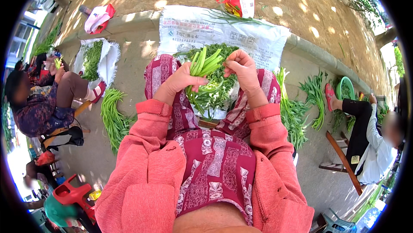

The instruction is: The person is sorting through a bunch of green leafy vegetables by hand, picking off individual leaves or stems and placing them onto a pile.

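Observation:
My left hand grips a small bundle of green stalks, held upright over my knees. My right hand pinches the leafy tops of that same bundle from the right side. Below both hands lies a heap of loose green leafy stalks on a white woven sack spread on the ground between my legs. My sleeves are coral red and my trousers are dark red with a pale pattern.
Trimmed green stalks lie in a pile at my left and another at my right. A seated person works at the left beside a sack of greens. Another seated person is at the right near a green basin. A red-and-white bag stands behind.

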Demonstrator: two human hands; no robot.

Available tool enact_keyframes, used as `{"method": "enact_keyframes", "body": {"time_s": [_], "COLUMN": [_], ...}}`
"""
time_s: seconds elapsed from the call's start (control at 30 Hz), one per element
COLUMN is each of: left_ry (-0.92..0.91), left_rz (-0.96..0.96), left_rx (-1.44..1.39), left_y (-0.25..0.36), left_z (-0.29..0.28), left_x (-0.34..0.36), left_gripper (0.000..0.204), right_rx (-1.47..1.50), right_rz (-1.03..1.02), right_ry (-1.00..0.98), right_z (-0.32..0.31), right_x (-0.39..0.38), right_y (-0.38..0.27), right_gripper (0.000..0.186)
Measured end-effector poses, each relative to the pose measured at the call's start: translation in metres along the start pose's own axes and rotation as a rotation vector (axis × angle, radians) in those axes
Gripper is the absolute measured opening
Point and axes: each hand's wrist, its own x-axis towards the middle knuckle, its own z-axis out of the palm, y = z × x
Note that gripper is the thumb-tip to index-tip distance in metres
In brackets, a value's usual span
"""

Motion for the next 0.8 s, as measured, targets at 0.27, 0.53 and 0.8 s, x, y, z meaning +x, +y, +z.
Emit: {"method": "enact_keyframes", "body": {"time_s": [0.27,0.53,0.8], "left_ry": [-0.048,-0.053,-0.046], "left_rz": [-0.020,-0.029,0.006], "left_rx": [-0.005,-0.143,-0.089], "left_y": [-0.002,-0.003,-0.002], "left_z": [-0.004,-0.003,-0.009], "left_x": [-0.001,0.000,-0.001], "left_gripper": [0.019,0.017,0.016], "right_rx": [-0.690,-0.991,-0.837], "right_rz": [-0.473,-0.657,-0.518], "right_ry": [0.089,0.099,0.001], "right_z": [0.015,0.017,0.015], "right_x": [-0.001,-0.007,-0.008], "right_y": [-0.001,-0.004,-0.001], "right_gripper": [0.015,0.013,0.012]}}
